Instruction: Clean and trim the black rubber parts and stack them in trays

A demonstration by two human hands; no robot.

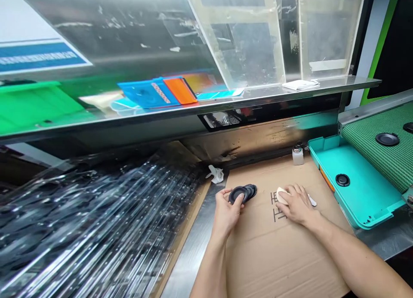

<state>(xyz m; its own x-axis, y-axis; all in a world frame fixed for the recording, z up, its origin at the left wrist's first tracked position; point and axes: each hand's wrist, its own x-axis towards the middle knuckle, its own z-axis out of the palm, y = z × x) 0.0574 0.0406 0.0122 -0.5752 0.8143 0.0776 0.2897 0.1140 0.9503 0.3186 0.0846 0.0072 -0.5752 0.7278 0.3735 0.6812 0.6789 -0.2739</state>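
Observation:
My left hand (228, 207) pinches a black round disc-like part (238, 195) by its rim, thumb on top. More black round parts (251, 190) overlap just behind it, over a sheet of brown cardboard (258, 255). My right hand (296, 203) rests low over the cardboard, its fingers closed on a folded off-white wipe (282, 195). Black printed marks (280, 214) show beside that hand. A small white piece (312, 200) sticks out on its far side; I cannot tell whether it belongs to the wipe.
A teal tray (364, 190) on the right holds a black round part (342, 180). Beyond runs a green conveyor belt (371, 134) with black parts. A small bottle (297, 155) and crumpled tissue (215, 174) stand behind. Clear plastic trays (106, 229) fill the left, below a metal shelf (264, 95).

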